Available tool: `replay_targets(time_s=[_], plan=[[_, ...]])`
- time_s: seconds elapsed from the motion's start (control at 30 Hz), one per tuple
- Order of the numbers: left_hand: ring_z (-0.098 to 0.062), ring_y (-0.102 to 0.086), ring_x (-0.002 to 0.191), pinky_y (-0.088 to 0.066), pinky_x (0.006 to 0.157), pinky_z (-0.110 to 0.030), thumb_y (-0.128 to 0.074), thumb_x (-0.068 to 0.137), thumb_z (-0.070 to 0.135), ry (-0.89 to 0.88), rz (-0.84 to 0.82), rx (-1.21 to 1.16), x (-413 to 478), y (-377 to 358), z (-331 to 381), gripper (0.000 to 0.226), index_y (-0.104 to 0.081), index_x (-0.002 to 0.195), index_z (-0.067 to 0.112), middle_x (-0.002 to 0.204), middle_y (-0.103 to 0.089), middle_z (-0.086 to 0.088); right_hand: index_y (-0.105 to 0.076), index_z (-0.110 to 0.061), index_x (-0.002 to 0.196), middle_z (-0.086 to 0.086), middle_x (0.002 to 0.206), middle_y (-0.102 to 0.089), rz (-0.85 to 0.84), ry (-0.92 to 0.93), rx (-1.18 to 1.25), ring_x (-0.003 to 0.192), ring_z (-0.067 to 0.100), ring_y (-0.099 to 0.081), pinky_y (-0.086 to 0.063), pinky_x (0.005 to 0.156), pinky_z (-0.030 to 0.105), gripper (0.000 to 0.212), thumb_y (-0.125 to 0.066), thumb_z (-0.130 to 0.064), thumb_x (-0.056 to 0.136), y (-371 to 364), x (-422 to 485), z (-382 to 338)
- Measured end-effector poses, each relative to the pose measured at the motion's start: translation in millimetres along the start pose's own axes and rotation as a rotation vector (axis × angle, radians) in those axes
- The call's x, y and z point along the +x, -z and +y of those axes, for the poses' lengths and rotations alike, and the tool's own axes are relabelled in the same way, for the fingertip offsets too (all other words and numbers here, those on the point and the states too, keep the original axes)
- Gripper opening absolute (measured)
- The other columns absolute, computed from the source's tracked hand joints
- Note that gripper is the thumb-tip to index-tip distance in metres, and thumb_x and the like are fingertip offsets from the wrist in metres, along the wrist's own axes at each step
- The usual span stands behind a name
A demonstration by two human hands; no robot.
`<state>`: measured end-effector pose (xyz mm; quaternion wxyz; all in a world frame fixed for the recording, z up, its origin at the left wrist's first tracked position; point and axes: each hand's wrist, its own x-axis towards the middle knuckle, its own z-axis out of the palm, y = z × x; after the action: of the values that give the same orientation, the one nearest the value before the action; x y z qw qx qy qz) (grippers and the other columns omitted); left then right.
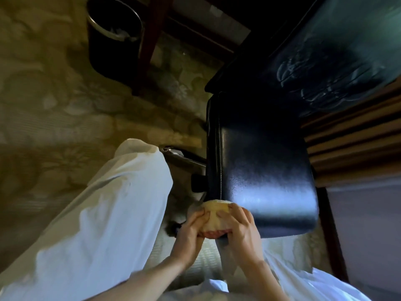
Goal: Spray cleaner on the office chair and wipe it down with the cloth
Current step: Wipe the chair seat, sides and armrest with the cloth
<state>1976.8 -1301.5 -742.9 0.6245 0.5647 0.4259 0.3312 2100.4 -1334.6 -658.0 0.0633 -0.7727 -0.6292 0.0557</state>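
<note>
At far left, a floral-patterned carpet [43, 94] in dull gold fills the floor. A black waste bin [112, 38] stands on it near the top, beside a dark wooden furniture leg [149, 40]. Below, the person's knee in white cloth [108, 203] angles up from the bottom corner.

In the lower centre, both bare hands meet on a bunched yellowish cloth [217, 216] with a reddish edge. The left hand [188, 233] grips its left side with curled fingers, and the right hand [240, 231] grips its right side the same way. The cloth touches the lower left corner of the office chair [260, 170] – a glossy black padded panel with a stitched seam. A chrome part of the chair [182, 157] shows just to its left.

At right, wooden slats [347, 137] run diagonally, under a dark shiny surface [336, 51].
</note>
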Motion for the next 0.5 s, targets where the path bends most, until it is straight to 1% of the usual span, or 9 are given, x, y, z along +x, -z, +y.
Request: replay_targets(time_s=[0.07,0.13,0.2,0.23,0.3,0.33,0.37,0.43,0.5], plan=[[-0.025,-0.060,0.113,-0.042,0.104,-0.048,-0.053,0.095,0.022,-0.027,0.040,0.053,3,-5,-11,0.022,-0.069,0.110,0.020,0.113,-0.068,-0.009,-0.059,-0.038,0.107,-0.011,0.117,-0.058,0.025,0.028,-0.062,0.100,0.016,-0.047,-0.043,0.067,0.018,0.037,-0.049,-0.029,0.072,9,6,-6],[-0.024,-0.060,0.112,-0.043,0.103,-0.049,-0.055,0.092,0.029,-0.018,0.020,0.064,5,-8,-16,0.024,-0.069,0.110,0.023,0.111,-0.068,-0.007,-0.064,-0.031,0.104,-0.007,0.114,-0.058,0.021,0.025,-0.100,0.098,0.018,-0.047,-0.043,0.063,0.021,0.039,-0.044,-0.028,0.070,11,7,-11],[-0.025,-0.058,0.113,-0.043,0.101,-0.047,-0.056,0.091,0.027,0.006,0.047,0.087,7,-10,-19,0.023,-0.069,0.109,0.025,0.112,-0.067,-0.007,-0.071,-0.023,0.100,-0.002,0.112,-0.062,0.016,0.027,-0.123,0.096,0.021,-0.050,-0.045,0.061,0.023,0.045,-0.039,-0.024,0.068,10,9,-9],[-0.024,-0.056,0.116,-0.042,0.102,-0.042,-0.057,0.090,0.022,0.039,0.046,0.093,8,-10,-17,0.024,-0.069,0.110,0.026,0.116,-0.065,-0.007,-0.072,-0.021,0.100,0.000,0.111,-0.063,0.008,0.020,-0.136,0.096,0.022,-0.051,-0.047,0.060,0.025,0.047,-0.038,-0.023,0.067,9,10,-7],[-0.016,-0.050,0.122,-0.038,0.103,-0.026,-0.057,0.087,0.002,0.066,0.017,-0.025,12,-12,-14,0.038,-0.064,0.122,0.019,0.131,-0.057,-0.006,-0.070,-0.021,0.105,0.001,0.114,-0.063,0.007,0.012,-0.157,0.099,0.025,-0.054,-0.052,0.065,0.029,0.050,-0.037,-0.021,0.069,8,17,-2],[-0.011,-0.047,0.124,-0.037,0.102,-0.020,-0.056,0.086,-0.003,0.033,0.031,-0.017,18,-13,-10,0.043,-0.060,0.125,0.014,0.135,-0.052,-0.004,-0.069,-0.022,0.109,0.000,0.116,-0.062,-0.010,-0.006,-0.154,0.102,0.025,-0.054,-0.053,0.069,0.031,0.049,-0.038,-0.018,0.071,8,22,0],[-0.011,-0.047,0.124,-0.037,0.102,-0.019,-0.055,0.085,-0.001,-0.002,0.045,-0.051,26,-13,-7,0.043,-0.058,0.127,0.011,0.135,-0.050,-0.003,-0.067,-0.023,0.111,-0.001,0.119,-0.061,-0.018,-0.029,-0.145,0.105,0.025,-0.054,-0.053,0.073,0.033,0.049,-0.040,-0.013,0.072,7,29,4],[-0.013,-0.049,0.122,-0.041,0.102,-0.022,-0.056,0.086,0.006,-0.056,0.096,-0.047,47,-12,2,0.042,-0.056,0.128,0.008,0.134,-0.049,-0.003,-0.066,-0.022,0.113,0.000,0.120,-0.061,-0.015,-0.058,-0.116,0.106,0.027,-0.054,-0.049,0.080,0.032,0.050,-0.048,0.000,0.071,7,51,12],[-0.017,-0.052,0.120,-0.044,0.102,-0.027,-0.062,0.086,0.005,-0.082,0.120,-0.002,71,-9,7,0.043,-0.056,0.128,0.007,0.133,-0.050,-0.006,-0.066,-0.022,0.113,0.000,0.119,-0.062,-0.024,-0.048,-0.107,0.102,0.029,-0.056,-0.046,0.082,0.031,0.052,-0.053,0.003,0.070,12,80,14]])
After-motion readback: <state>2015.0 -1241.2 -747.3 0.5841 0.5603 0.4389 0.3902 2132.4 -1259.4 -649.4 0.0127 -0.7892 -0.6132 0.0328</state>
